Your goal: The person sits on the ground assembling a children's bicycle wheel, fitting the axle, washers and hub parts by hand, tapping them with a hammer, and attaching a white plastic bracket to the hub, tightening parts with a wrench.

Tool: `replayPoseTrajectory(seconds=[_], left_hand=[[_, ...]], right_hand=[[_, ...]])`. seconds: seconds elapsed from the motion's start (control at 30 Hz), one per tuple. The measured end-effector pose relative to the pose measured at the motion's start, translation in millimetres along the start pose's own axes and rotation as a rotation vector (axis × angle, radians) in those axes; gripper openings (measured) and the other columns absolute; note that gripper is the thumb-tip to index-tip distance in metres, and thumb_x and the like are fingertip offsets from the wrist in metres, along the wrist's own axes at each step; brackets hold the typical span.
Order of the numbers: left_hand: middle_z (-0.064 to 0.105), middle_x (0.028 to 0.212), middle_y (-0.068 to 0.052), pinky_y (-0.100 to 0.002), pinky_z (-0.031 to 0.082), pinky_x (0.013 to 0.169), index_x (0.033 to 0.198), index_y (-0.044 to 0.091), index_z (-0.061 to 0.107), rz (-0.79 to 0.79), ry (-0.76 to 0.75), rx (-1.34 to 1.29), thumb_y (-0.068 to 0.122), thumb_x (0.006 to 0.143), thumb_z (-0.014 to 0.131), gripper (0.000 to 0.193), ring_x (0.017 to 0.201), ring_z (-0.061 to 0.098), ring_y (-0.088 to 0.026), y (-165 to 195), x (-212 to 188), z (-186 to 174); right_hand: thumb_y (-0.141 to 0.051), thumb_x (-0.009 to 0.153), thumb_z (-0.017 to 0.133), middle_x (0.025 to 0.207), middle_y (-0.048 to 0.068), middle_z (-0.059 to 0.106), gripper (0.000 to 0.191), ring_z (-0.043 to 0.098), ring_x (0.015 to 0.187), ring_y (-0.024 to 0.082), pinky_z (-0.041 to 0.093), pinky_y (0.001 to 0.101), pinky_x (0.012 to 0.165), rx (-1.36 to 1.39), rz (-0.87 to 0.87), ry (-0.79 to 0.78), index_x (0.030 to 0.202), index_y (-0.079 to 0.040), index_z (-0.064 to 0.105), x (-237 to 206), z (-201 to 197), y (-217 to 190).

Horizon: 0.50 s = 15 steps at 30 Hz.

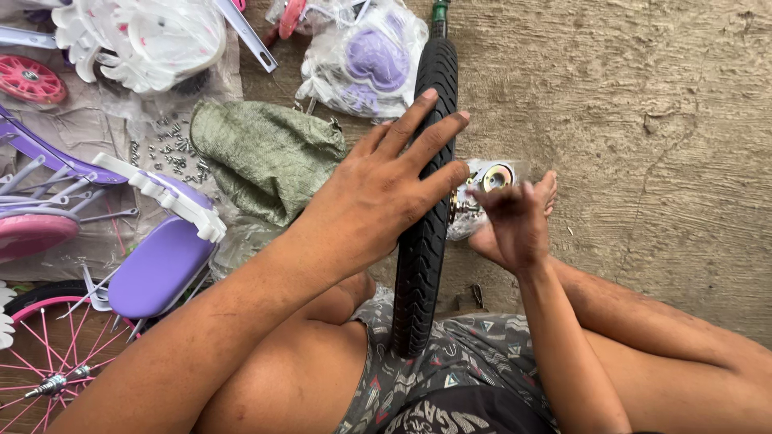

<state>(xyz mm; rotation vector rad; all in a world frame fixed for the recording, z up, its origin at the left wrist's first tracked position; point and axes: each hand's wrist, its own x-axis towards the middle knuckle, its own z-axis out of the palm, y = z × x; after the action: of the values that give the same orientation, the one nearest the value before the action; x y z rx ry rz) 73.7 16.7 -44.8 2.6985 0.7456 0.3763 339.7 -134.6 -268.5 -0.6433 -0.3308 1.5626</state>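
Note:
A black bicycle tyre (425,257) stands on edge between my knees, running away from me across the concrete floor. My left hand (386,189) lies flat on the tyre's tread, fingers spread over its top. My right hand (515,221) hovers just right of the tyre with its fingertips pinched together; it is blurred and I cannot tell if it holds a small part. Below it a clear plastic bag of metal fittings (482,189) lies on the floor by my foot.
A green woven sack (265,157) and several loose bolts (173,149) lie to the left. A purple and white child's bike frame with seat (157,265), a pink-rimmed wheel (48,354), white plastic parts (141,40) and bagged purple parts (370,60) surround them.

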Motion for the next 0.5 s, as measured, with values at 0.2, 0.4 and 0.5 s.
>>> replayPoseTrajectory(seconds=[0.2,0.4,0.5], left_hand=[[0.040,0.158,-0.013,-0.054,0.042,0.118,0.131,0.013,0.061,-0.019,0.002,-0.014,0.000,0.080,0.073,0.054,0.152,0.032,-0.041,2,1,3],[0.041,0.157,-0.014,-0.054,0.042,0.116,0.129,0.015,0.061,-0.012,0.004,0.010,-0.001,0.080,0.072,0.053,0.150,0.033,-0.041,9,-3,8],[0.042,0.155,-0.013,-0.056,0.042,0.115,0.129,0.015,0.060,-0.005,0.026,-0.010,0.001,0.082,0.073,0.051,0.150,0.033,-0.040,13,-4,10]], right_hand=[[-0.067,0.101,0.032,0.128,0.023,0.071,0.090,0.060,0.135,0.032,0.021,0.0460,0.128,-0.452,0.145,0.265,0.153,0.007,0.034,8,30,-9],[-0.067,0.118,0.028,0.087,0.011,0.060,0.094,0.063,0.117,0.036,0.030,0.0515,0.136,-0.515,-0.033,0.145,0.160,0.016,0.041,-6,39,-21],[-0.069,0.121,0.025,0.066,-0.005,0.057,0.096,0.066,0.097,0.032,0.033,0.0506,0.136,-0.476,0.026,0.075,0.158,0.018,0.045,-5,37,-23]])
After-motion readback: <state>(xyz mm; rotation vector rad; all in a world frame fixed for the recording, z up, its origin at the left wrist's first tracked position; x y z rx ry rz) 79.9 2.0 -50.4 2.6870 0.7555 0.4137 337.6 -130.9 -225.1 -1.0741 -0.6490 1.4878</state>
